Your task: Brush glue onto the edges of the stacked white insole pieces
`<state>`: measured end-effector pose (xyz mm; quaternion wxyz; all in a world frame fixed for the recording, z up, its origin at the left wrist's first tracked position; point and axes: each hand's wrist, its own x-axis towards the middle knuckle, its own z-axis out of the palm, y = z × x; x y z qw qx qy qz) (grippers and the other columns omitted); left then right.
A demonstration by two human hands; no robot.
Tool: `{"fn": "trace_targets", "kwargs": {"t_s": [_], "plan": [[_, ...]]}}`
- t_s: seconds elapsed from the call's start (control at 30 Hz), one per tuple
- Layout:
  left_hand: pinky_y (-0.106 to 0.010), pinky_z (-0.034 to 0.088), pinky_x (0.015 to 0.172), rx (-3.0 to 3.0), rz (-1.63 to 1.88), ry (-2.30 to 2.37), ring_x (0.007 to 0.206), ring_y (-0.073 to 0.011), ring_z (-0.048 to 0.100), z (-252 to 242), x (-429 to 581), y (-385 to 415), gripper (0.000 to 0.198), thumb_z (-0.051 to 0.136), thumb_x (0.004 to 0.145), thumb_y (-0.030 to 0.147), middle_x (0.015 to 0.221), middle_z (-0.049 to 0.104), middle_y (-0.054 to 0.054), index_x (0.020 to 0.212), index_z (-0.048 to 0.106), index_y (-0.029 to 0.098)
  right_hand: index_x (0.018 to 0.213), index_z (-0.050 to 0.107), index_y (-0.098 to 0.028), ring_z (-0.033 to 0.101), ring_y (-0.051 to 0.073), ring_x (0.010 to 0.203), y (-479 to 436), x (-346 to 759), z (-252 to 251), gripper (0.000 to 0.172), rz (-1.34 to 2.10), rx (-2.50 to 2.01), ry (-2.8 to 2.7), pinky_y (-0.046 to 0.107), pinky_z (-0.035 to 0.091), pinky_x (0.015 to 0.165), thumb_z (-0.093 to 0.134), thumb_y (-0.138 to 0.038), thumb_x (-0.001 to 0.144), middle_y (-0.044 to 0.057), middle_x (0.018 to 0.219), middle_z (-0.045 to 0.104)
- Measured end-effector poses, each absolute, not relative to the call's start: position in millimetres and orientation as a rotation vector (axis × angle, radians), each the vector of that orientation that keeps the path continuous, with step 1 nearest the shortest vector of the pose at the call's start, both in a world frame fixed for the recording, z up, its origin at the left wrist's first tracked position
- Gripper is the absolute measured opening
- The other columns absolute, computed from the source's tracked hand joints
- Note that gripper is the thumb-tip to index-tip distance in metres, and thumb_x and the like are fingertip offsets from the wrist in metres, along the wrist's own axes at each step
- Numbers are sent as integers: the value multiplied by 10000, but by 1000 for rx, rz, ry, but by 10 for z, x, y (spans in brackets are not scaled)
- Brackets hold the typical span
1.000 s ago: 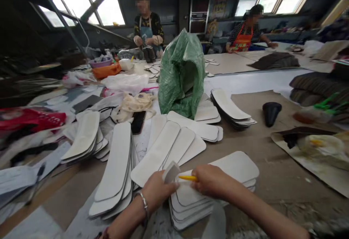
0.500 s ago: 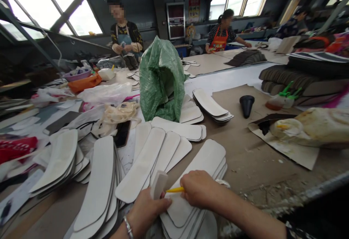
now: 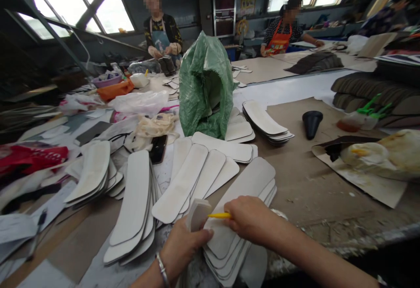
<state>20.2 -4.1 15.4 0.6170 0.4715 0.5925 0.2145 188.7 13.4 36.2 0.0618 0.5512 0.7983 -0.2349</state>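
My left hand [image 3: 183,240], with a bangle at the wrist, pinches a small bundle of short pale strips [image 3: 198,214] upright. My right hand [image 3: 247,220] is closed round a thin yellow pointed tool [image 3: 219,215]; its tip meets the edge of the strips, and the rest is hidden in the fist. Beneath my right hand lies a fanned stack of long white curved panels [image 3: 226,253]. More white panels [image 3: 180,185] are spread to the left of it, and another stack [image 3: 131,200] lies further left.
A green woven sack [image 3: 205,91] stands open behind the panels. To the right are a black cone-shaped object [image 3: 311,124], bottles with green nozzles [image 3: 364,117] and a stained plastic bag [image 3: 400,154]. A phone [image 3: 158,149] lies left of centre. Several people are across the tables.
The camera view has turned slightly left and down, so the scene sits further right. Both hands keep their hold, and the yellow tool's tip has come up against the strips.
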Motion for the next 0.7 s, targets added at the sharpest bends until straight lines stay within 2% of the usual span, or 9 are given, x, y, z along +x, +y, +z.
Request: {"fn": "trace_targets", "kwargs": {"t_s": [0.23, 0.5, 0.7], "plan": [[-247, 308, 515, 1188, 513, 1363, 525, -120, 398, 342, 74, -46, 194, 570, 577, 323, 530, 447, 31, 600, 480, 153, 780, 643, -206, 616, 248, 727, 118, 1814, 459, 209, -737, 1691, 2429, 289, 384, 564, 458, -300, 756, 82, 759, 676], [-229, 259, 481, 1224, 583, 1236, 522, -99, 332, 353, -107, 48, 278, 511, 710, 419, 561, 388, 42, 682, 470, 146, 718, 634, -208, 587, 208, 666, 102, 1788, 643, 177, -766, 1708, 2388, 258, 313, 529, 486, -297, 755, 54, 699, 657], [-233, 275, 493, 1173, 600, 1212, 550, -110, 359, 155, -189, 125, 285, 520, 704, 423, 588, 411, 27, 672, 465, 146, 636, 588, -175, 448, 106, 522, 71, 1792, 616, 218, -1294, 1650, 2355, 200, 282, 467, 464, -303, 761, -10, 584, 567]]}}
